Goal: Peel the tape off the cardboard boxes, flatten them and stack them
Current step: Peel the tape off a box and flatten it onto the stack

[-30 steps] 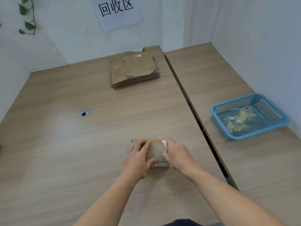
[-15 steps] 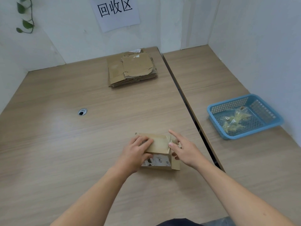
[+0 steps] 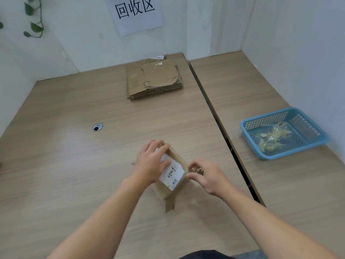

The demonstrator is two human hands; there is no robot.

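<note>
Two hands work on one small cardboard box (image 3: pixel 164 191), which stands near the front of the tabletop (image 3: pixel 74 165), a little right of the middle. Your left hand (image 3: pixel 151 161) lies over its top. The fingers bend over the far edge and the thumb presses on the white label (image 3: pixel 171 173), so I judge it is there to keep the box from sliding while the other hand pulls. Your right hand (image 3: pixel 207 176) is just beside the right corner of the box and pinches a small crumpled piece of tape (image 3: pixel 196 169) between thumb and fingertips. I cannot tell whether this piece is already free of the cardboard. One flap (image 3: pixel 169 204) hangs open at the near side, so the box seems partly opened but not yet flat.

At the far end, under the paper sign (image 3: pixel 134 12) on the wall, lies the stack of flattened boxes (image 3: pixel 155 79). It is kept out of the working area, and I think this box should go on top of it. On the neighbouring tabletop at your right stands a blue basket (image 3: pixel 265 116). It holds several crumpled strips (image 3: pixel 270 137) of clear, yellowish tape, and nothing else that I can see. It is well apart from your right hand, so dropping the piece there will probably need a reach to the right.
</note>
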